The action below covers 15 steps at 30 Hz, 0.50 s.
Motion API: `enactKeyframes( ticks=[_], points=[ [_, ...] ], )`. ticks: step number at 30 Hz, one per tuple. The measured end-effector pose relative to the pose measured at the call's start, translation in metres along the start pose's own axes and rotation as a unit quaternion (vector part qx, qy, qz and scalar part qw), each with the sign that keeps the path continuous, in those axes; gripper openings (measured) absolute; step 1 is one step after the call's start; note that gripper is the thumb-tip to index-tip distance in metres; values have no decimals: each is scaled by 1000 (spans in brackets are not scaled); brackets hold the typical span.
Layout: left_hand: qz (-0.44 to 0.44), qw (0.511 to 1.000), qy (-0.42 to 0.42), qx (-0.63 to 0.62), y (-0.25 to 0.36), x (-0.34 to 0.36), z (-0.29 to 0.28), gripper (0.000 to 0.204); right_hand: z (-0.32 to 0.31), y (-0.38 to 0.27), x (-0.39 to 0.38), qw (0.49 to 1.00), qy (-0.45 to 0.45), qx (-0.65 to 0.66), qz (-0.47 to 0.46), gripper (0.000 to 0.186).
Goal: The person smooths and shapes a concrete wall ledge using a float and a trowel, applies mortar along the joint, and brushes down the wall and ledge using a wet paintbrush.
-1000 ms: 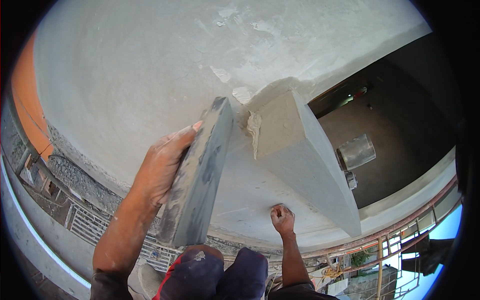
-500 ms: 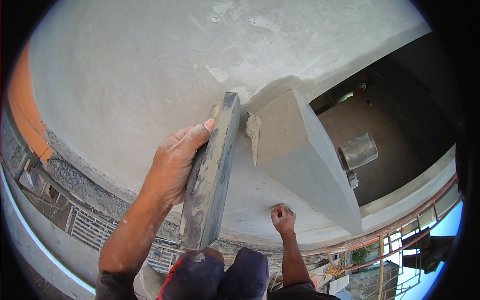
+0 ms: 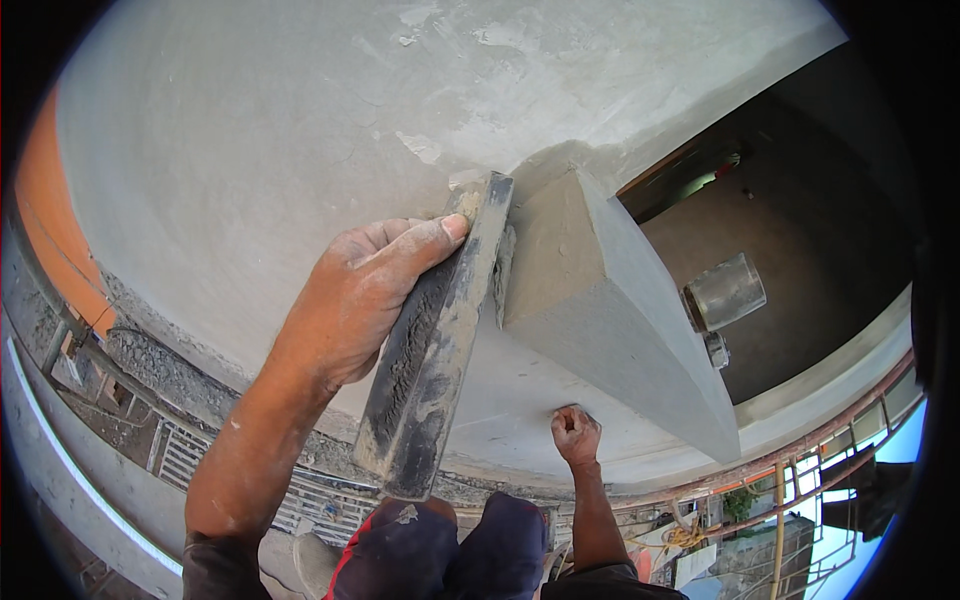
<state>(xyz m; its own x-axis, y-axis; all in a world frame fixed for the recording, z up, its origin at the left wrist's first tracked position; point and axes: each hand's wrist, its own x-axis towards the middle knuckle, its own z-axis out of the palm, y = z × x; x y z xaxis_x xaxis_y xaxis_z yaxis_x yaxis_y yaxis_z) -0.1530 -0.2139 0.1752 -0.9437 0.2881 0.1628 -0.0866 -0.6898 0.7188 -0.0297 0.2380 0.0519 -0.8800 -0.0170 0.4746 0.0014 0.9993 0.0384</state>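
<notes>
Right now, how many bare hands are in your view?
2: the left hand, gripping the long, smeared bar, and the right hand, fingers curled, lower in the picture and right of the bar.

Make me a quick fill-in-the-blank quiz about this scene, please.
The hand gripping the long smeared bar is the person's ____ one.
The bright strip at the picture's far left is coloured ____.
The larger shiny cylinder appears to the ____ of the grey wedge-shaped projection.

Missing words: left; orange; right.

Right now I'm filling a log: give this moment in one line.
left hand: grips smeared bar; right hand: curled near grey wall; bar: beside jutting ledge
</notes>
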Motion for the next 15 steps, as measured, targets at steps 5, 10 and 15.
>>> enactKeyframes(
  ticks=[5,10,15],
  points=[
    [15,995,7,95,13,3,7,39,1,0,0,1000,8,9,-5,5],
    [39,993,-2,112,12,7,7,40,0,-2,0,1000,12,10,-1,5],
    [28,992,-12,119,21,8,11,41,2,-2,1,1000,16,-1,-13,6]
  ],
)
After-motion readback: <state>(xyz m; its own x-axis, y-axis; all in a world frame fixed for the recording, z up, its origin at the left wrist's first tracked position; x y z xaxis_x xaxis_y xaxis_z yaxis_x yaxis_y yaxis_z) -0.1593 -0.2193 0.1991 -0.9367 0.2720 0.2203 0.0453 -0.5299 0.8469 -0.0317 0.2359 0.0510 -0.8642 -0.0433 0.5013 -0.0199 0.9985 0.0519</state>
